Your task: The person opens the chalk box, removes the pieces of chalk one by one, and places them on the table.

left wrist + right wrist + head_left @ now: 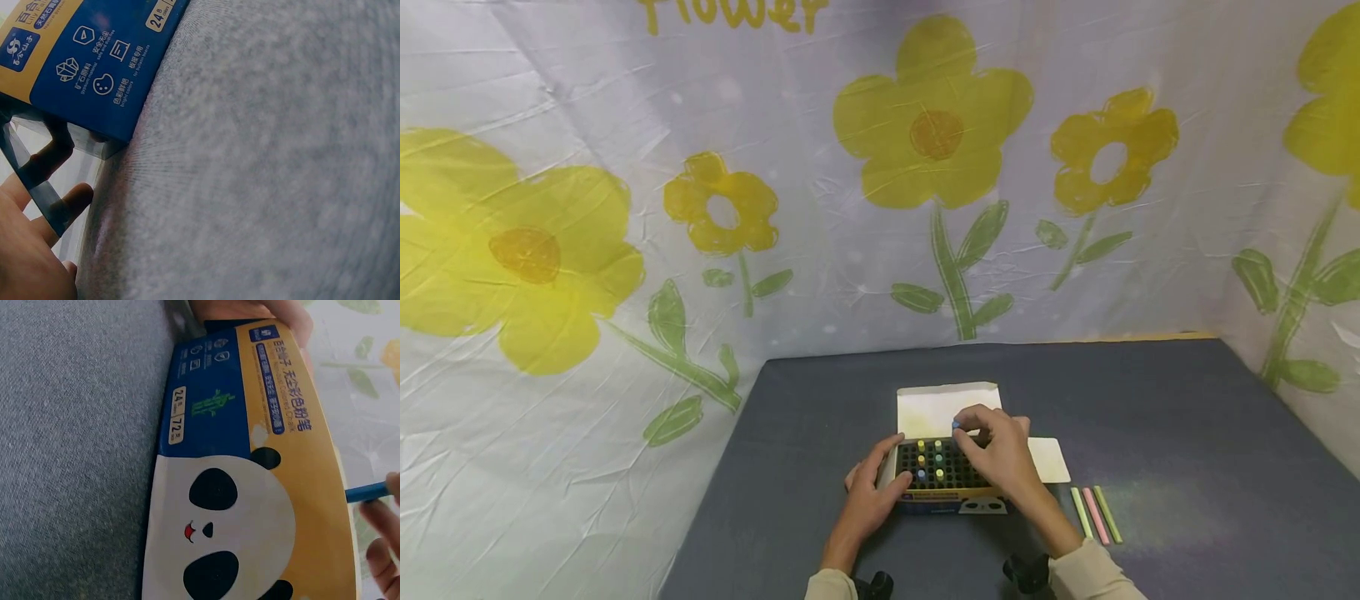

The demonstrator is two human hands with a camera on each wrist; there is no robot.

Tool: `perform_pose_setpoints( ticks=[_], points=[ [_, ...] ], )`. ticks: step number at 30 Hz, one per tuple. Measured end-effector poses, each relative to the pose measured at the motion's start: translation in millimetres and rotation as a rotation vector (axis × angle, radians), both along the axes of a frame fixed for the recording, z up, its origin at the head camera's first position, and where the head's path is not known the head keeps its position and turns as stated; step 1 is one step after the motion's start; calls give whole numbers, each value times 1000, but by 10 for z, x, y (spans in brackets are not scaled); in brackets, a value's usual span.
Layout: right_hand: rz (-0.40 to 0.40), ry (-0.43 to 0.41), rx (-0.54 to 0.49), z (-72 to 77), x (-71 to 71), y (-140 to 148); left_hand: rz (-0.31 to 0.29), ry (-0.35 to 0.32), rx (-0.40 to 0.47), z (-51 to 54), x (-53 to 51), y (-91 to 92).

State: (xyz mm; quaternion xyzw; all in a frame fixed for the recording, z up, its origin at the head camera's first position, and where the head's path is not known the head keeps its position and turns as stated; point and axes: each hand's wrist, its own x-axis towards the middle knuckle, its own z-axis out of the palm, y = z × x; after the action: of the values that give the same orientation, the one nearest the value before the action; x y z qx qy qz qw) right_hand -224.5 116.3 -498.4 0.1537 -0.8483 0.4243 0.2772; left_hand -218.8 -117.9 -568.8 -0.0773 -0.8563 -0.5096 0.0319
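Note:
An opened chalk box (951, 506) stands on the table, its blue and yellow front with a panda (250, 512) facing me. Several coloured chalk sticks (939, 475) stand in the left part of its black holed insert (962, 475). My left hand (871, 493) holds the box at its left end, thumb on the near corner. In the left wrist view some of its fingers show beside a side flap (37, 187). My right hand (1003, 450) pinches a blue chalk stick (367, 492) above the box; whether its lower end is in a hole is hidden.
The white lid (925, 412) is folded back behind the box, and a white flap (1049, 460) sticks out right. To the right lie a pale green chalk (1081, 512), a pink chalk (1096, 517) and an olive chalk (1107, 515). A flower-printed curtain (820, 275) borders the dark table (805, 433).

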Motion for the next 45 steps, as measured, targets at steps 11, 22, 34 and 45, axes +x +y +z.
perform_pose_setpoints(
  ticks=[11, 22, 34, 45],
  points=[
    [99, 39, -124, -5, -31, 97, 4, -10, -17, 0, -6, -6],
    [308, -146, -244, 11, 56, 302, 0, -15, 3, 15, 14, -1],
    [294, -217, -240, -62, 112, 633, 3, -13, 4, 39, 12, 5],
    [234, -269, -201, -116, 219, 989, 22, -31, 7, 21, 15, 15]
  ],
)
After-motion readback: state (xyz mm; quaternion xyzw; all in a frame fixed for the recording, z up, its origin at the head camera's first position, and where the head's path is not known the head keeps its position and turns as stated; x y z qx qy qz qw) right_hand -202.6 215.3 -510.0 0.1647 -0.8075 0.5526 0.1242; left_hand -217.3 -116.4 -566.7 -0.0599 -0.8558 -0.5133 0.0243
